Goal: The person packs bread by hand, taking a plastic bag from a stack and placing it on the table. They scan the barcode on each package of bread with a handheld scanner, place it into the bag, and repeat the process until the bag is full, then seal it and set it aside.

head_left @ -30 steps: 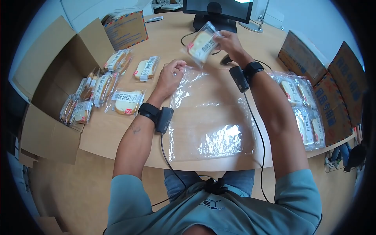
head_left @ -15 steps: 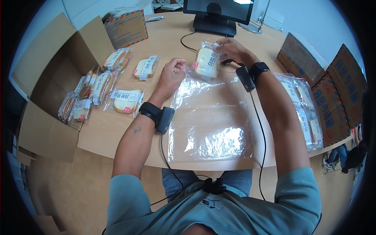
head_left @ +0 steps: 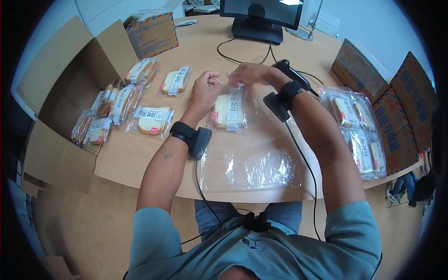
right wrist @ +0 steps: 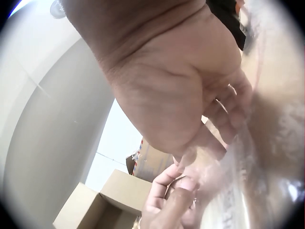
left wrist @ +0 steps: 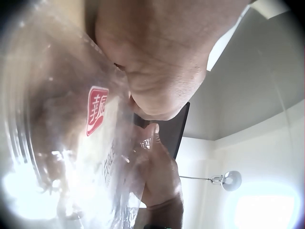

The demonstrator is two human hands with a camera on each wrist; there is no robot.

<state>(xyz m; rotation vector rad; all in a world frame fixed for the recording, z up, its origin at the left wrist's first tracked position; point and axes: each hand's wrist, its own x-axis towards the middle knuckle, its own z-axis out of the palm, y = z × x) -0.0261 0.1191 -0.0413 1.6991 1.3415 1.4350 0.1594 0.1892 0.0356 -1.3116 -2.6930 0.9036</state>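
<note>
A large clear plastic bag (head_left: 261, 154) lies flat on the table before me. My left hand (head_left: 206, 91) pinches its far left corner with curled fingers. Just below the bag's far edge, a packaged slice of white bread (head_left: 228, 112) with a red label shows under the film. My right hand (head_left: 254, 74) is over that far edge, its fingers reaching left toward the left hand. In the right wrist view, the right hand's fingers (right wrist: 224, 114) extend loosely beside the film. The left wrist view shows the bread's red label (left wrist: 97, 109) through shiny plastic.
Several bread packs (head_left: 125, 105) stand at an open carton (head_left: 60, 154) on the left; two single packs (head_left: 175, 81) lie nearer. On the right are a filled bag (head_left: 357, 133) and another carton (head_left: 396, 126). A black scanner-like device (head_left: 290, 72), cables and a monitor (head_left: 259, 18) stand beyond.
My right hand has brought the bread pack down from above the bag's far edge, and it now lies lower left, under the film. The left hand stays at the bag's corner.
</note>
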